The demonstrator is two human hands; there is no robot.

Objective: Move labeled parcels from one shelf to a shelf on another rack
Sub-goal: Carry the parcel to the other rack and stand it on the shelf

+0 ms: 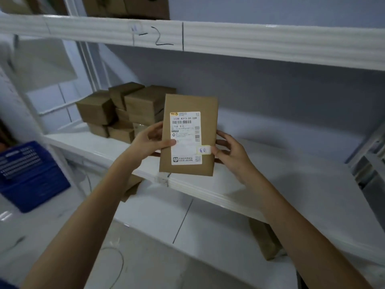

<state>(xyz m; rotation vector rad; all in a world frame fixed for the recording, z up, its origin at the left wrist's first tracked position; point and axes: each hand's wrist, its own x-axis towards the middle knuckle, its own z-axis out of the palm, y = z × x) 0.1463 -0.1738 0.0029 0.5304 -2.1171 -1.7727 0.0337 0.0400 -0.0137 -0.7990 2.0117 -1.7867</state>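
A flat brown parcel (190,105) with a white shipping label and a small yellow sticker is held upright in front of the white shelf (291,174), label toward me. My left hand (149,140) grips its left edge, thumb on the label. My right hand (230,152) grips its right edge, thumb beside the yellow sticker. A stack of several brown cardboard parcels (125,109) sits at the back left of the same shelf.
The shelf beam above (270,38) bears handwritten marks. A blue crate (31,176) stands on the floor at left. More brown parcels (263,238) lie on the lower shelf (198,222). A rack upright (362,147) rises at right.
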